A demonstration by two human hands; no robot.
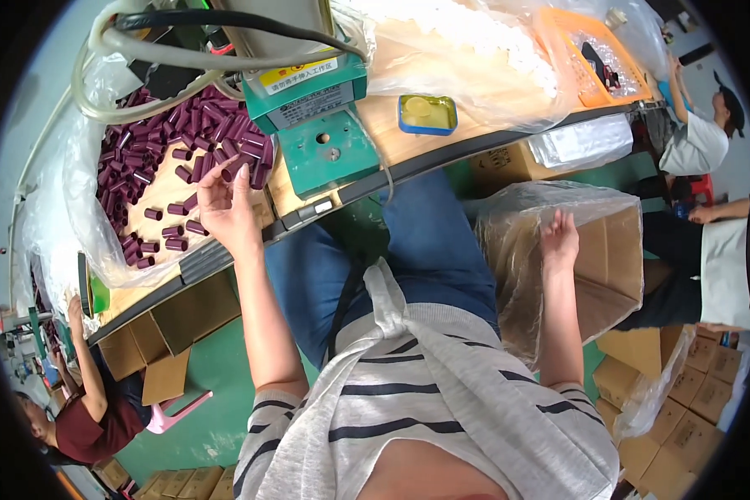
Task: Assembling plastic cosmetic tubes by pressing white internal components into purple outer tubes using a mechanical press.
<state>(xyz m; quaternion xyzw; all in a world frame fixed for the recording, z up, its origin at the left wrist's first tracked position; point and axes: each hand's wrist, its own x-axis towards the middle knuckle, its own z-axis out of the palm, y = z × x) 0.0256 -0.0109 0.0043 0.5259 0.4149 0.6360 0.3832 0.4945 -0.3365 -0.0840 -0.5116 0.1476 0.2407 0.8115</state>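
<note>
At the edge of the workbench, my left hand [230, 213] pinches a short dark purple tube [233, 169] between thumb and fingertips. Beside and beyond it, many more purple tubes [175, 232] lie loose on the wooden top. Just right of that hand stands a small green press machine [308, 92] with a flat green base plate [325, 154]. Over on the right, my right hand [560, 239] hovers above a cardboard box [612, 250] lined with clear plastic. Its fingers are apart, and nothing shows in them.
A blue-rimmed tin [427, 114] of yellowish stuff sits right of the machine. Farther back are a plastic sheet with small white pieces [475, 42] and an orange basket [587, 58]. People work on both sides; cartons [683, 417] are stacked at the lower right.
</note>
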